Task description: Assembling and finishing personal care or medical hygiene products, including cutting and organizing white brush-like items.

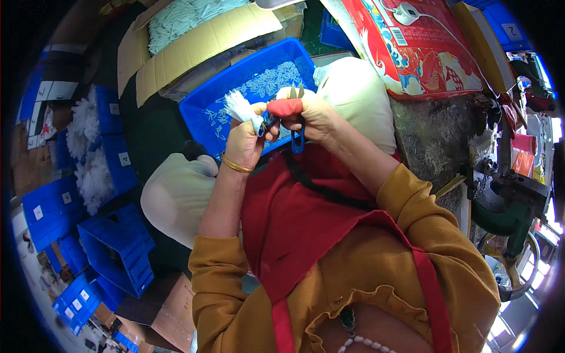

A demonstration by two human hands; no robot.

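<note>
My left hand [246, 140] grips a small white tassel-like bundle [238, 106] of threads, held up over a blue plastic tray [203, 112]. My right hand [309, 112], with a red cover on the thumb, holds small blue-handled thread snips [297, 138] whose metal tips stick up above the fingers, right beside the bundle. The tray holds many small white pieces. A red apron [300, 217] covers my lap below both hands.
Two cream cloth bags [176, 194] lie beside the tray. An open cardboard box [194, 35] with white pieces sits behind it. Stacked blue bins [118, 247] and white tassels [88, 153] are at left. A red printed box [424, 47] and green metal machine [506, 217] are at right.
</note>
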